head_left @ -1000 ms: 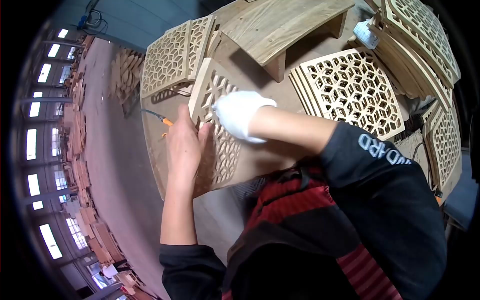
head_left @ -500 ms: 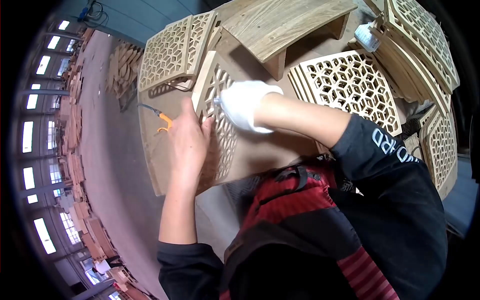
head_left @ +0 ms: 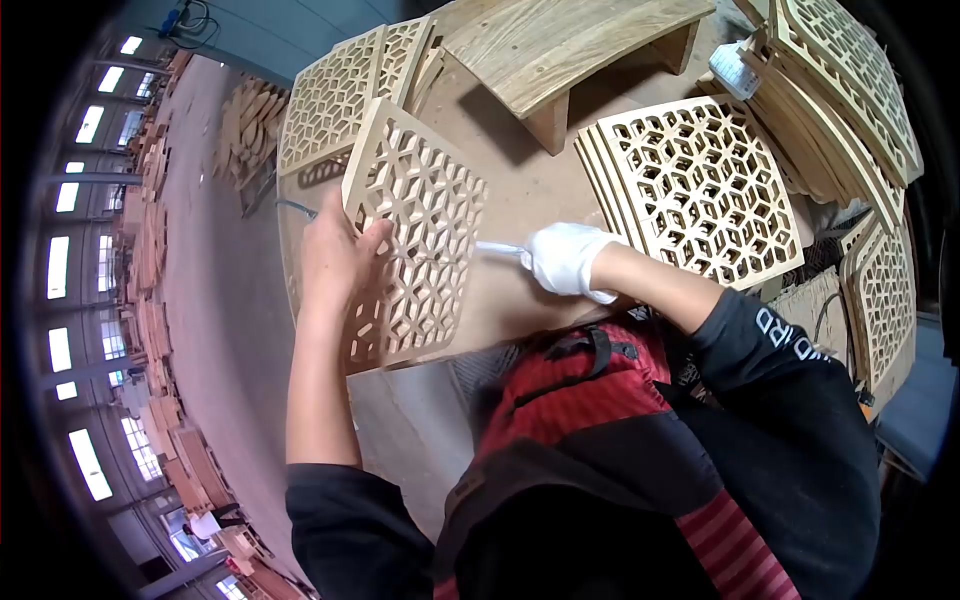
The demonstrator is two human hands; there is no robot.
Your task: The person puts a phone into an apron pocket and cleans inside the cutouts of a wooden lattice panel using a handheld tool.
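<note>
My bare left hand grips the left edge of a wooden lattice panel, thumb on its front face, and the panel is tilted up off the worktable. To the right of the panel, my right hand, in a white glove, is closed around a slim grey metal tool. The tool points left, with its tip close to the panel's right edge; its exact kind is unclear. Beside my left hand a thin dark curved tip shows, the rest hidden behind the hand.
A low wooden stand is at the back of the table. Lattice panels are stacked at the right and back left. Curved panels are piled at far right, by a white-labelled container. Wood pieces lie beyond the left edge.
My right hand has drawn back from the panel to the right with the metal tool. The panel has turned its face more towards me, and my left hand has shifted left, covering the orange handle.
</note>
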